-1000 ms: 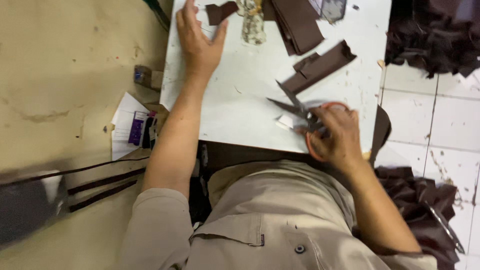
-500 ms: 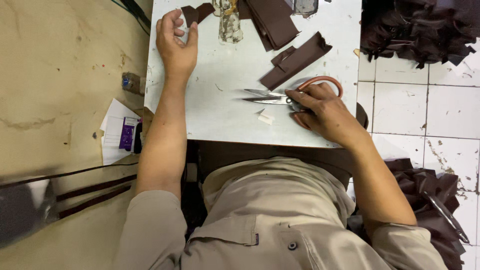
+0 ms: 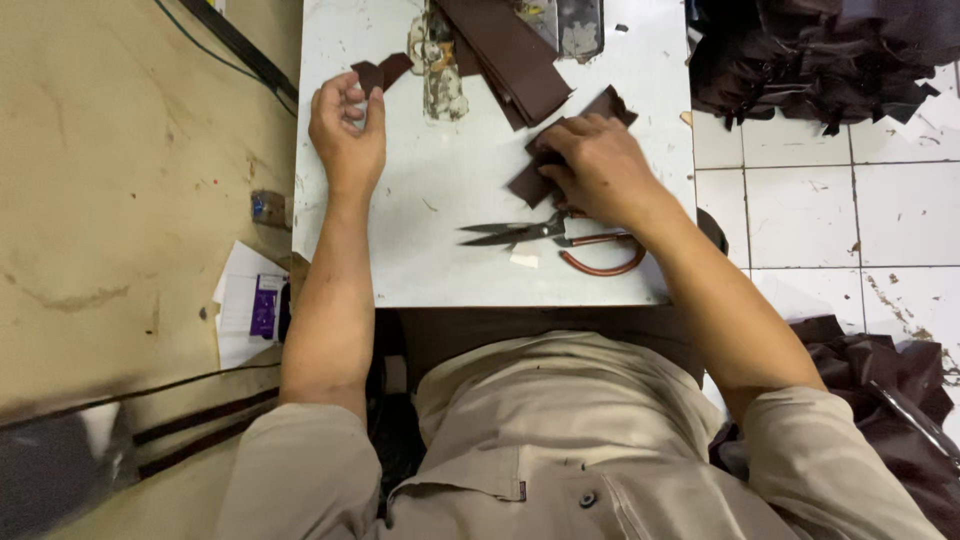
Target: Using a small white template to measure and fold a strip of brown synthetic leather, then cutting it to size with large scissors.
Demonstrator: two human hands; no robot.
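Overhead view of a small white table [image 3: 440, 190], the landmark for everything here; a person in a beige shirt sits at its near edge, both bare forearms reaching onto it. Beyond the table's far right corner lies a heap of dark brown offcuts [image 3: 820, 60] on white floor tiles; at its far edge, near the middle, a stack of brown leather strips [image 3: 510, 55]. The right hand [image 3: 600, 170], which gripped the scissors a moment ago, has let go and now lies on a folded brown leather piece [image 3: 540, 175] at the table's right of centre, fingers spread flat and pressing it down; so cutting has given way to handling the piece. The scissors [image 3: 550, 235], blades slightly parted, lie free near the table's near edge, just beside that hand. The left hand [image 3: 347, 130], at the table's far left, has loosely curled fingers touching a small brown scrap [image 3: 382, 72]; pinch unclear.
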